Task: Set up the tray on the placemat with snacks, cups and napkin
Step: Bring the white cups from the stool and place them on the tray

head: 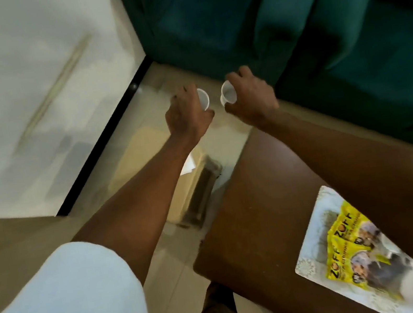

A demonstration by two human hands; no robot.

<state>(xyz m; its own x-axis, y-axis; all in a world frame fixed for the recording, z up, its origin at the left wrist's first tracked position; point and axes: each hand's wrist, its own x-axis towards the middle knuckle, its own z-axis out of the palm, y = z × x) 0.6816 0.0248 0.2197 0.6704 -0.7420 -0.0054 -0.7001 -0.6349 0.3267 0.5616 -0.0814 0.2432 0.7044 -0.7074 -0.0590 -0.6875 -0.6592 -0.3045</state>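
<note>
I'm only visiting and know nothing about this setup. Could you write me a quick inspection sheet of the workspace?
Surface: brown wooden table, partly in view.
Job's things: left cup and right cup, small and white, held in the air beyond the table; yellow snack packets lie on a white patterned mat or tray, cannot tell which; no napkin clearly seen.
Clutter: blurred pale and dark things low beside the table, too smeared to name.
Hands: left hand grips the left cup; right hand grips the right cup.
Cables: nothing seen.
Surroundings: green sofa, pale floor.
</note>
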